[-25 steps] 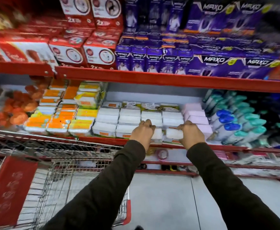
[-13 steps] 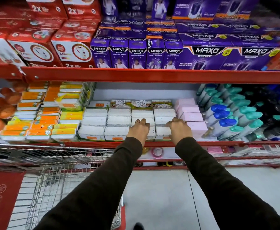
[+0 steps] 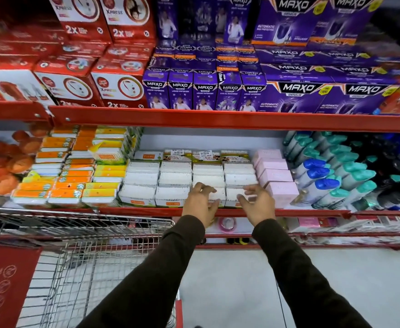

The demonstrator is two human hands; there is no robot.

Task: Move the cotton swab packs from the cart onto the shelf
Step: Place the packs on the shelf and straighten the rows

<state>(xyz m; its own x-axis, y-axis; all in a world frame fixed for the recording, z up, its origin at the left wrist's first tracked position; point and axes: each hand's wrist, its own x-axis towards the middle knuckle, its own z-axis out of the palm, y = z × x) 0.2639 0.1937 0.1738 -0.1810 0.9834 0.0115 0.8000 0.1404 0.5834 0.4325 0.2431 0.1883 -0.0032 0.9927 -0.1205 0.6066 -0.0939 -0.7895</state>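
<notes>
White cotton swab packs stand in several rows on the middle red shelf, filling it from back to front. My left hand hovers at the shelf's front edge with fingers spread, just in front of a front-row pack. My right hand is beside it, also spread, in front of the rightmost front pack. Neither hand holds anything. The wire cart stands at lower left, and I see no packs in the part of its basket that shows.
Orange and yellow packs sit left of the swabs, pink boxes and blue-and-teal capped bottles to the right. Red and purple boxes fill the shelf above. Grey floor lies below my arms.
Both hands were closed on the front-row packs, pressing them into place; now they have let go, opened their fingers and drawn back slightly toward the shelf edge.
</notes>
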